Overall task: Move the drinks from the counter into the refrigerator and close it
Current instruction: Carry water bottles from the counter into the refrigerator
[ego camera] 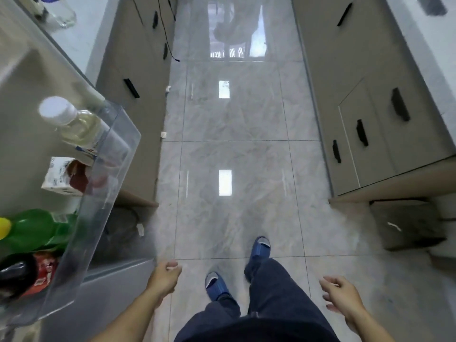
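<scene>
Both hands empty, left hand (165, 276) loosely curled near the door shelf (106, 193), right hand (341, 296) relaxed open; drinks (66, 119) already racked, door open, so a hard swing shut could topple bottles.

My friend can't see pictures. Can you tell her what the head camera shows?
A person stands on a shiny grey tiled floor, both hands empty: left hand loosely curled, right hand relaxed. On the left, a clear fridge door shelf holds a white-capped bottle, a carton, a green bottle and a dark bottle.
</scene>
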`<action>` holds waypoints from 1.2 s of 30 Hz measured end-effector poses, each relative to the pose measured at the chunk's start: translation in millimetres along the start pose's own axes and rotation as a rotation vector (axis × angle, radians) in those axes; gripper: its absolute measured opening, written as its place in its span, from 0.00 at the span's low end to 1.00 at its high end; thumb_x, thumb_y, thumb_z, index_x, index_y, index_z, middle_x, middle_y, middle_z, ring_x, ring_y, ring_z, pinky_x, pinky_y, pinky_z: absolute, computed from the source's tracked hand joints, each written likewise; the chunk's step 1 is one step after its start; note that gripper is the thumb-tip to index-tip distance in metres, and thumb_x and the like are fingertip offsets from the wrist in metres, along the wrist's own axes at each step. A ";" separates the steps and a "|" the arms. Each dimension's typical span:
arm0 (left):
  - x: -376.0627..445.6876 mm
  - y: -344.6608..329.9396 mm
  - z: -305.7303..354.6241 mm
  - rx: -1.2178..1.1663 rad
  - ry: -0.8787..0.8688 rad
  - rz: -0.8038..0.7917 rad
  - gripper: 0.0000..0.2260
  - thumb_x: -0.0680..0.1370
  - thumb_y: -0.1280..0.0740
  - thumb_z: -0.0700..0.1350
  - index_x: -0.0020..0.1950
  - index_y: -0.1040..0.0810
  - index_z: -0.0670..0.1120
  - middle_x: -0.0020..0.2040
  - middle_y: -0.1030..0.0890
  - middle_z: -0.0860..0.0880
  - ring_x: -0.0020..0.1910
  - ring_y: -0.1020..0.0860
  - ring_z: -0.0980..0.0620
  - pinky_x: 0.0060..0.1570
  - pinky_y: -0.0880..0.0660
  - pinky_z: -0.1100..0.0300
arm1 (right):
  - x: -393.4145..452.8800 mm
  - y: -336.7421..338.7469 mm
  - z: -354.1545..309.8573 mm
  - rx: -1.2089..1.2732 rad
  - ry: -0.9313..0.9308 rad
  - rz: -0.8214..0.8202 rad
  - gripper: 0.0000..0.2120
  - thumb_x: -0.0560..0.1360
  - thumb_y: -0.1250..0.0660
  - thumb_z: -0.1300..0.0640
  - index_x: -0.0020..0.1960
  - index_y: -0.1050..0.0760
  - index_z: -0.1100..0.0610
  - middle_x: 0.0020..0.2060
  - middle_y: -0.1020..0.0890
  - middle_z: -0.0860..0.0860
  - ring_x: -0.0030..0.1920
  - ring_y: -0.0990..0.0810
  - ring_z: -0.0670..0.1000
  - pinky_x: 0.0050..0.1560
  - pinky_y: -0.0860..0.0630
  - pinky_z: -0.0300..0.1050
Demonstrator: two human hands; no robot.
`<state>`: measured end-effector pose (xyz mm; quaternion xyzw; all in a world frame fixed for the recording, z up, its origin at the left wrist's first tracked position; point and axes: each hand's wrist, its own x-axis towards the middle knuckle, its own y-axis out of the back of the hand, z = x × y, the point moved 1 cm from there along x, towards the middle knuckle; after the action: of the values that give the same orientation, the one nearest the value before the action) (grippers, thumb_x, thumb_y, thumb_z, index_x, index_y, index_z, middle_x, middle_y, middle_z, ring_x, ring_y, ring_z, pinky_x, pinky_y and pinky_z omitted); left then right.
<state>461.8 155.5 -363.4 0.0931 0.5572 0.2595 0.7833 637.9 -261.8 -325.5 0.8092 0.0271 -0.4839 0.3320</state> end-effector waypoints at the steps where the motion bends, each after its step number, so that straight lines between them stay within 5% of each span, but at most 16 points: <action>1: 6.5 -1.8 18.1 0.002 -0.022 -0.007 0.08 0.79 0.33 0.45 0.57 0.25 0.46 0.48 0.19 0.42 0.40 0.22 0.46 0.39 0.24 0.58 | 3.5 3.5 3.8 0.011 -0.032 0.007 0.06 0.77 0.30 0.56 0.51 0.23 0.57 0.45 0.18 0.57 0.41 0.20 0.56 0.38 0.23 0.45; 9: 38.2 -26.8 134.1 0.020 -0.060 0.006 0.07 0.79 0.33 0.44 0.56 0.24 0.46 0.44 0.19 0.41 0.37 0.24 0.47 0.40 0.24 0.55 | 71.6 42.8 -31.2 0.008 -0.178 -0.043 0.08 0.77 0.30 0.59 0.47 0.23 0.65 0.36 0.23 0.58 0.35 0.26 0.56 0.40 0.28 0.47; 22: 40.8 -47.2 247.4 -0.133 0.064 0.156 0.04 0.80 0.34 0.43 0.52 0.24 0.44 0.47 0.19 0.42 0.37 0.24 0.47 0.38 0.26 0.57 | 195.3 75.7 -360.8 -0.144 0.241 -0.138 0.04 0.78 0.32 0.55 0.47 0.24 0.55 0.42 0.19 0.56 0.39 0.21 0.55 0.39 0.24 0.47; 36: 120.0 -21.1 301.7 -0.323 0.336 0.157 0.05 0.79 0.33 0.43 0.49 0.23 0.41 0.41 0.19 0.41 0.32 0.27 0.47 0.36 0.28 0.58 | 212.6 -14.3 -574.5 -0.374 0.351 -0.258 0.06 0.78 0.32 0.56 0.48 0.24 0.58 0.37 0.23 0.55 0.33 0.27 0.52 0.33 0.28 0.43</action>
<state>775.5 242.0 -362.5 -0.0348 0.6219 0.4170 0.6619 1185.0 14.1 -324.4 0.7953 0.2756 -0.3612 0.4013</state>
